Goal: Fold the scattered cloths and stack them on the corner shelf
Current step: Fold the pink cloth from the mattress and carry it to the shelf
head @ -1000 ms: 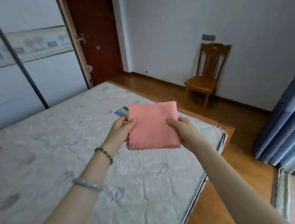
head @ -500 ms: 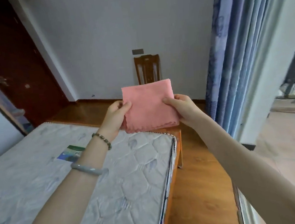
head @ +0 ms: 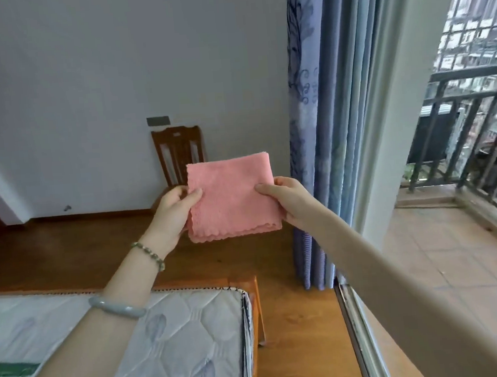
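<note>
Head view: mattress (head: 188, 338) below the grip, curtain (head: 319, 122) just right of it, chair (head: 178, 152) behind. The folded pink cloth (head: 231, 198) spans between both hands, long axis side to side (scalloped edges lowest). The left hand (head: 171, 213) and right hand (head: 290, 199) each pinch one side edge, equally near. No corner shelf in view.

A beaded bracelet (head: 149, 255) is worn at the wrist of the left hand (head: 174, 213): small rounded beads, green and dark, strung in one row. Higher up the same forearm, a smooth, glossy, pale grey-green bangle (head: 116, 308) is worn.
</note>
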